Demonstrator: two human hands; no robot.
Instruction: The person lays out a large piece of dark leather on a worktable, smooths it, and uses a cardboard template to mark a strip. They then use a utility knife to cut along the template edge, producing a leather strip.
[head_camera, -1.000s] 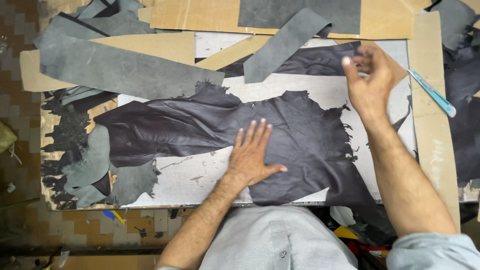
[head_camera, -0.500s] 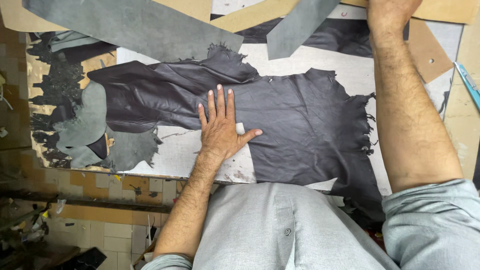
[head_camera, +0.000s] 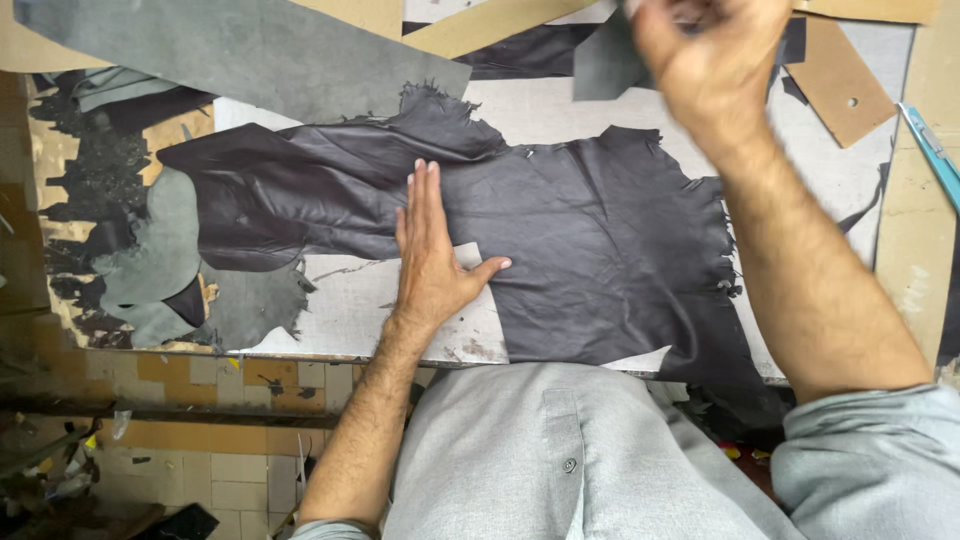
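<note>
Spreading a dark hide flat on the surface is the work shown in the single head view.

Head view, hide: a black hide (head_camera: 560, 240) with ragged edges lies across the middle of the pale board (head_camera: 350, 310), its left end bunched in folds, its right part fairly smooth and reaching the near edge.
Left hand: the left hand (head_camera: 432, 262) lies palm down on the hide's near edge, fingers straight and close together, thumb spread to the right; it grips nothing, only presses.
Right hand: the right hand (head_camera: 712, 62) is raised at the far side, blurred, fingers curled; whether it pinches the hide's far edge or the grey strip (head_camera: 600, 62) beside it I cannot tell.
Around: a large grey sheet (head_camera: 240, 55) lies far left, grey scraps (head_camera: 160, 265) at the left end, a brown card piece (head_camera: 835, 85) far right, and a blue-handled tool (head_camera: 935, 150) on the right rim.
Step, as I judge it: smoothing and holding the hide flat, one hand pinning, the other busy at the far edge.
Next move calls for: steady downward pressure from the pinning hand, and an even pull outward so the left folds open without the ragged edge tearing.
</note>
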